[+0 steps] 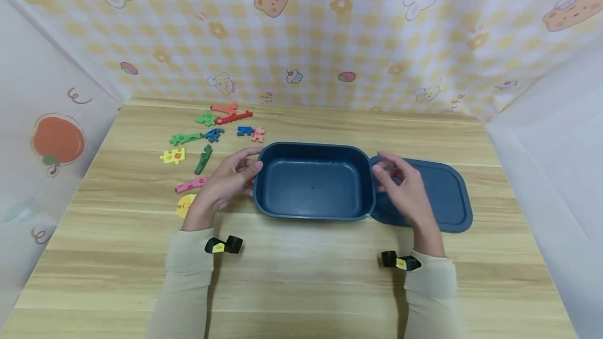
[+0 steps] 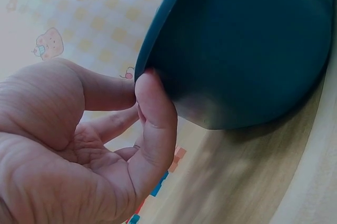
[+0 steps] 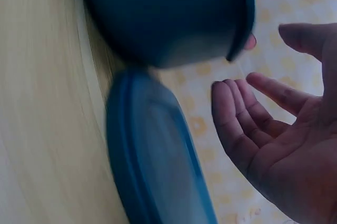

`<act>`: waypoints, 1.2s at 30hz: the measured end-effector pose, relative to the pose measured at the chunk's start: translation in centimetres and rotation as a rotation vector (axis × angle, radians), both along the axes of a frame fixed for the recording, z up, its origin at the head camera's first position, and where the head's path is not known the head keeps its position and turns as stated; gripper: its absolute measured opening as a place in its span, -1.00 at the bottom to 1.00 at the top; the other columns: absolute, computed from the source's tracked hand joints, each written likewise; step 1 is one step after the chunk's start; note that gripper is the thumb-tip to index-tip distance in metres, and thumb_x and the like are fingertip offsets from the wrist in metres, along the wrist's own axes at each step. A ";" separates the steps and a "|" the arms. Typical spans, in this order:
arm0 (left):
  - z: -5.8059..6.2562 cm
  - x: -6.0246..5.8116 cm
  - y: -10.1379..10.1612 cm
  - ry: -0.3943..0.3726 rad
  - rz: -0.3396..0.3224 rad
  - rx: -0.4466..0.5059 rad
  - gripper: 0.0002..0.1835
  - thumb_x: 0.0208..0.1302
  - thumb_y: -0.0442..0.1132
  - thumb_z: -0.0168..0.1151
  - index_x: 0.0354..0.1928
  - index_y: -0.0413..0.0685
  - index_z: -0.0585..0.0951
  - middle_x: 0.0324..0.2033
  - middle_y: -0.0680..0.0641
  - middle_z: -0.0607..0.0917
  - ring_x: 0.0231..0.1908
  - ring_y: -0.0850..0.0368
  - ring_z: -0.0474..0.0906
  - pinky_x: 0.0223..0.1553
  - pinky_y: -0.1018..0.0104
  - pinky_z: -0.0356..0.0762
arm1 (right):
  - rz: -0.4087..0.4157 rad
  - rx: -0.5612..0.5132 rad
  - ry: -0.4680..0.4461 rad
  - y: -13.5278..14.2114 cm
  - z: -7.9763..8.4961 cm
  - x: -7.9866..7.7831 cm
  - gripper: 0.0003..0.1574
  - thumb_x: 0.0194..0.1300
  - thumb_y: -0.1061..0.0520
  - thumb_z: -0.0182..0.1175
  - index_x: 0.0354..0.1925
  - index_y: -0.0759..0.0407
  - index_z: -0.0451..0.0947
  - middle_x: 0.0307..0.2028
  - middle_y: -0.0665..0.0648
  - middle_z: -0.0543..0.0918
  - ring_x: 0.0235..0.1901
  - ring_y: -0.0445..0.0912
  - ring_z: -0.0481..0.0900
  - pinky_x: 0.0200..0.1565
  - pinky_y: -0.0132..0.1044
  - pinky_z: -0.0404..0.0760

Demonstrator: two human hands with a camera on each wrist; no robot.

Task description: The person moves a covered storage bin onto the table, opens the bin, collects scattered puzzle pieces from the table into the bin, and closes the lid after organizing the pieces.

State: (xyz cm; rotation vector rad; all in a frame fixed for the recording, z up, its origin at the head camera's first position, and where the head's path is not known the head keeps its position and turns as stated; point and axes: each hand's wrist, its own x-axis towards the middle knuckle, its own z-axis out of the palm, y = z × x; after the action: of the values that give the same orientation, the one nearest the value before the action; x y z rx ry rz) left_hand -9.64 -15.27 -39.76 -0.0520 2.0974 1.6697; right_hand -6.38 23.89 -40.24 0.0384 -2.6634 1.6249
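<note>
A dark blue plastic box (image 1: 313,187) stands in the middle of the table, its open top facing up and nothing inside it. My left hand (image 1: 231,177) pinches the box's left rim between thumb and fingers; the left wrist view shows that grip on the rim up close. Beside the box's right end, above the matching blue lid (image 1: 440,195), hovers my right hand (image 1: 400,184). Its fingers are loosely bent and hold nothing, and the right wrist view (image 3: 279,134) shows a gap between this hand (image 3: 279,134) and the box (image 3: 168,19).
Several colorful jigsaw-like pieces lie to the left, among them a yellow piece (image 1: 173,156), a dark green piece (image 1: 203,159) and a red piece (image 1: 234,117). The pink piece (image 1: 190,184) and yellow round piece (image 1: 185,205) lie by my left wrist. A checked curtain (image 1: 311,41) hangs behind the table.
</note>
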 end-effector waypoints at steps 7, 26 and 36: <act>0.0 -0.2 0.3 -0.009 -0.005 0.012 -0.44 0.67 -0.16 0.06 0.61 0.12 0.32 0.11 -0.28 0.53 -0.19 0.02 0.59 -0.32 0.34 0.76 | 0.016 0.055 -0.089 -1.3 -0.3 0.1 -0.37 0.57 -0.03 0.22 0.50 0.03 0.45 0.19 0.25 0.55 -0.07 -0.15 0.56 -0.20 -0.44 0.57; -0.2 0.6 -0.6 -0.030 0.000 0.016 -0.42 0.66 -0.14 0.07 0.62 0.08 0.30 0.12 -0.30 0.54 -0.20 0.03 0.62 -0.29 0.33 0.77 | 0.151 -0.387 -0.210 -0.4 -2.4 -0.3 -0.25 0.57 0.28 0.13 0.61 0.18 0.23 -0.02 -0.01 0.38 -0.45 -0.29 0.40 -0.41 -0.46 0.59; -0.2 0.1 -0.3 -0.009 -0.018 0.029 -0.42 0.66 -0.12 0.08 0.62 0.07 0.30 0.12 -0.30 0.55 -0.20 0.03 0.64 -0.29 0.31 0.78 | 0.189 -0.476 -0.195 0.6 -2.9 -0.5 -0.20 0.54 0.30 0.17 0.62 0.27 0.17 -0.02 -0.01 0.41 -0.50 -0.34 0.48 -0.47 -0.47 0.65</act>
State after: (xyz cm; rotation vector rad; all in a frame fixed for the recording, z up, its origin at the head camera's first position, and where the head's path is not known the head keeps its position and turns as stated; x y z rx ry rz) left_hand -9.54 -15.61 -40.01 -0.0317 2.0601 1.6862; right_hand -6.85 24.46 -43.13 0.1320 -2.3773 2.3945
